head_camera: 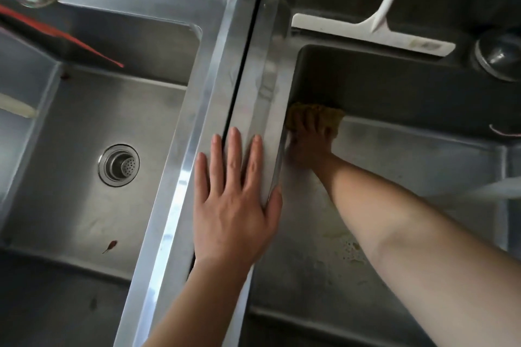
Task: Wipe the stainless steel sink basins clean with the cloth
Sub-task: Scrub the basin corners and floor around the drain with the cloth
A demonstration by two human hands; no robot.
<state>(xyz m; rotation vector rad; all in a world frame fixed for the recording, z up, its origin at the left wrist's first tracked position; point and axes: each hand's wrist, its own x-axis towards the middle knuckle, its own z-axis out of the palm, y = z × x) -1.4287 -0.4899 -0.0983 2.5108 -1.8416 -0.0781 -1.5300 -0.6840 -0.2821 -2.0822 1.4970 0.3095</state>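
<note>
wiping the far left corner of the right basin

my right hand (308, 141) reaches down into the right basin (408, 155), fingers pressing a yellow-brown cloth (314, 114) into its far left corner. my left hand (235, 203) lies flat, fingers straight and spread, on the steel divider (253, 70) between basins. a white squeegee (366, 32) rests on the right basin's far rim. the left basin (70, 191) holds a drain strainer (119, 165) mid-floor.

steel sink rim (253, 70), white squeegee (375, 34) on it
</note>
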